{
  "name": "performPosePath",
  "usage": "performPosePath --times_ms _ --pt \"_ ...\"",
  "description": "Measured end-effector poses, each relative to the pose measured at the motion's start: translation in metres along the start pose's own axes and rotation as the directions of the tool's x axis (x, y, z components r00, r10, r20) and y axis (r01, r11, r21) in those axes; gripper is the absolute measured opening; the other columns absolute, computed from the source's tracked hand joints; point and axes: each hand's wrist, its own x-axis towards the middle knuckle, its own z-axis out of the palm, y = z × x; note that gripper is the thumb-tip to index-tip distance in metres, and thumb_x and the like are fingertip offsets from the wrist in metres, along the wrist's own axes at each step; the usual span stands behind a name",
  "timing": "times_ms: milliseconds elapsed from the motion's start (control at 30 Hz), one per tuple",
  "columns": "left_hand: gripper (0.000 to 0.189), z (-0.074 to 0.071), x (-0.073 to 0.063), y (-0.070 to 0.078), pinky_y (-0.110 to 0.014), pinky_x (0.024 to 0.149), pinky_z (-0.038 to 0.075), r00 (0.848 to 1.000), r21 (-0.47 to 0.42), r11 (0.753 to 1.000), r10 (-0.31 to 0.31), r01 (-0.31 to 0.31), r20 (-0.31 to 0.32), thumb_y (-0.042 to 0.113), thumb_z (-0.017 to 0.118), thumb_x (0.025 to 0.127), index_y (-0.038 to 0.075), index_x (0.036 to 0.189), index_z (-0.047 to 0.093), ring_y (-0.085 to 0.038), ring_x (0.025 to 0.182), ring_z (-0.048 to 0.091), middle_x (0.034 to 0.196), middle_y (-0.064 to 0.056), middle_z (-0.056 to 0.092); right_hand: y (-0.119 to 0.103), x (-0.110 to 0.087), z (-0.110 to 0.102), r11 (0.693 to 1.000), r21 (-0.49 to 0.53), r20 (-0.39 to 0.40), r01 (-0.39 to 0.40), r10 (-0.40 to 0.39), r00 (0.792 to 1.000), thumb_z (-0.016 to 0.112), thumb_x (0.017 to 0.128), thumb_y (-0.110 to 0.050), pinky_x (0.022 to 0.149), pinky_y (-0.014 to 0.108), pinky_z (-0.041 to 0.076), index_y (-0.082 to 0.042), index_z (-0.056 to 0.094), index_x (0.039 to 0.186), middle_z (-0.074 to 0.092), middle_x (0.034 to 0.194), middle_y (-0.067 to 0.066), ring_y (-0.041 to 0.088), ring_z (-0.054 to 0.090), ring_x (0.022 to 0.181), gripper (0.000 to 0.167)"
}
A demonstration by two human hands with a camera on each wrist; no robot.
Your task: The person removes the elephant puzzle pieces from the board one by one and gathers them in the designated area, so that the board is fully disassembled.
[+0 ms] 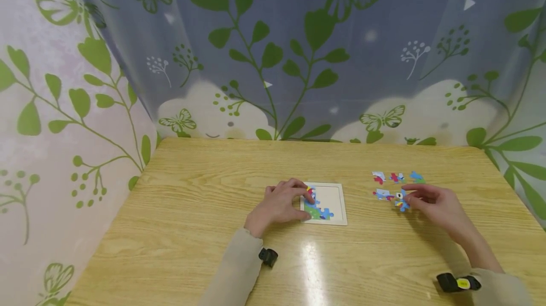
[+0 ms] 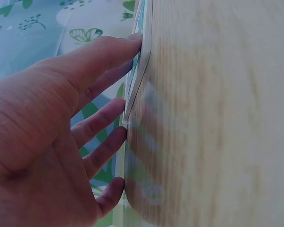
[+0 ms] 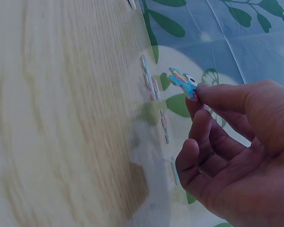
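A square jigsaw tray (image 1: 344, 211) with a pale frame lies on the table, its left side and bottom partly filled with joined pieces (image 1: 313, 210) in green, blue and red. Across its left side rests my left hand (image 1: 281, 204), fingers spread, index finger over the pieces. The left wrist view has the thumb (image 2: 125, 45) touching the tray's rim. To the right, my right hand (image 1: 439, 206) pinches a blue jigsaw piece (image 3: 180, 81) with an eye and a rainbow patch between thumb and index finger. That piece is clear of the table in the right wrist view.
Loose jigsaw pieces lie just beyond the right hand: a red-and-white one (image 1: 378, 177), a red-and-blue one (image 1: 396, 177), a blue-and-green one (image 1: 416, 177) and a pale blue one (image 1: 383, 195). A leaf-patterned curtain (image 1: 273, 59) borders the wooden table (image 1: 192, 192).
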Motion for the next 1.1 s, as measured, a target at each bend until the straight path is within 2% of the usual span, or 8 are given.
performPosePath --times_ms 167,433,733,900,1100 --pt "0.025 0.000 -0.001 0.000 -0.057 0.109 0.028 1.000 0.001 1.000 -0.002 0.002 -0.002 0.039 0.079 0.089 0.035 0.113 0.073 -0.027 0.139 0.045 0.150 0.006 0.050 0.006 0.002 -0.004 1.000 -0.003 -0.009 0.012 -0.012 1.000 0.065 0.101 -0.016 0.059 0.026 0.048 0.004 0.065 0.127 0.069 0.089 -0.017 0.003 0.063 0.075 0.034" --pt "0.024 0.001 -0.001 -0.001 -0.057 0.108 0.028 1.000 0.001 1.000 0.000 0.000 0.001 0.040 0.079 0.089 0.036 0.112 0.072 -0.027 0.139 0.044 0.149 0.007 0.050 0.010 0.005 -0.009 0.998 -0.060 0.008 0.013 -0.012 1.000 0.063 0.102 -0.020 0.055 0.027 0.046 0.002 0.066 0.127 0.071 0.092 -0.014 0.004 0.063 0.073 0.033" --pt "0.023 0.002 -0.001 -0.001 -0.055 0.106 0.028 1.000 0.005 1.000 0.003 -0.003 -0.005 0.040 0.078 0.089 0.038 0.111 0.072 -0.027 0.139 0.044 0.149 0.008 0.050 0.014 0.012 -0.010 0.980 -0.188 0.042 0.060 -0.053 0.998 0.064 0.102 -0.021 0.058 0.026 0.048 -0.001 0.069 0.125 0.076 0.104 0.017 -0.004 0.063 0.076 0.031" --pt "0.023 0.001 -0.001 -0.001 -0.055 0.106 0.028 1.000 0.000 1.000 0.004 -0.004 -0.005 0.040 0.078 0.089 0.037 0.111 0.072 -0.027 0.139 0.044 0.149 0.008 0.050 0.013 0.018 -0.010 0.969 -0.241 0.048 0.049 -0.039 0.998 0.064 0.102 -0.023 0.062 0.025 0.049 -0.002 0.071 0.122 0.076 0.103 0.016 -0.007 0.060 0.077 0.030" --pt "0.023 0.000 -0.001 -0.001 -0.055 0.106 0.027 1.000 -0.012 1.000 0.002 -0.002 -0.001 0.039 0.078 0.090 0.037 0.111 0.072 -0.027 0.139 0.043 0.149 0.007 0.050 0.013 0.022 -0.010 0.969 -0.247 0.062 0.018 -0.003 0.998 0.065 0.102 -0.027 0.061 0.025 0.049 -0.002 0.070 0.123 0.075 0.099 0.013 -0.004 0.060 0.077 0.033"
